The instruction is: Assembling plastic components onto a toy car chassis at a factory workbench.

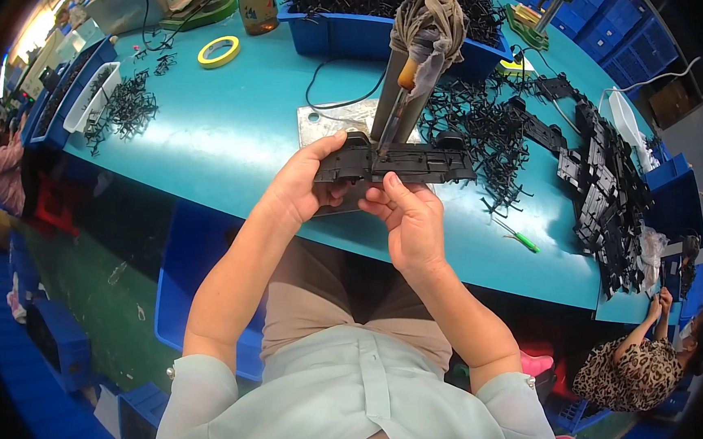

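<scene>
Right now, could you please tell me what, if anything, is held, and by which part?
A long black part: left hand at its left end, right hand midway along its near edge.

Glare on teal table [223,135], fisheye-bent edges, outer areas seemingly soft
</scene>
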The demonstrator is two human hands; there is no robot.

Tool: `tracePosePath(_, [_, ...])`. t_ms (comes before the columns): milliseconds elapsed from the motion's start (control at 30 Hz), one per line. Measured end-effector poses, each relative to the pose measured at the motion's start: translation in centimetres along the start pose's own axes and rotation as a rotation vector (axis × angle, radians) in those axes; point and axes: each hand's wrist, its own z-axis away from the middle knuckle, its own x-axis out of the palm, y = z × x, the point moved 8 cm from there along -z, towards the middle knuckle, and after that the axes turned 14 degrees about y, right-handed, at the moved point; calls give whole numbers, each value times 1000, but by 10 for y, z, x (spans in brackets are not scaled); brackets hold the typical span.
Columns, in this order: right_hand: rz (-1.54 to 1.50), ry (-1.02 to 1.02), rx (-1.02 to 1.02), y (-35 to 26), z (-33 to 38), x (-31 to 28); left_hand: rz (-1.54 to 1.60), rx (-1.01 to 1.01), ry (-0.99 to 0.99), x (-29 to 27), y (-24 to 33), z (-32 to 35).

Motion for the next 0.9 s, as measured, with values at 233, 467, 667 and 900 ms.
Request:
tracePosePath(233, [6,4,-9,-1,0,1,-3,9,-26,1,1,0])
tracePosePath(467, [10,2,-18,-1,1,1,-8,28,-50,2,1,0])
tracePosePath(667, [11,1,-14,0,1,0,-11,31,-72,4,2,2])
tracePosePath(900, [3,-12,-21,-1,2,-1,5,15,-76,5,1,2])
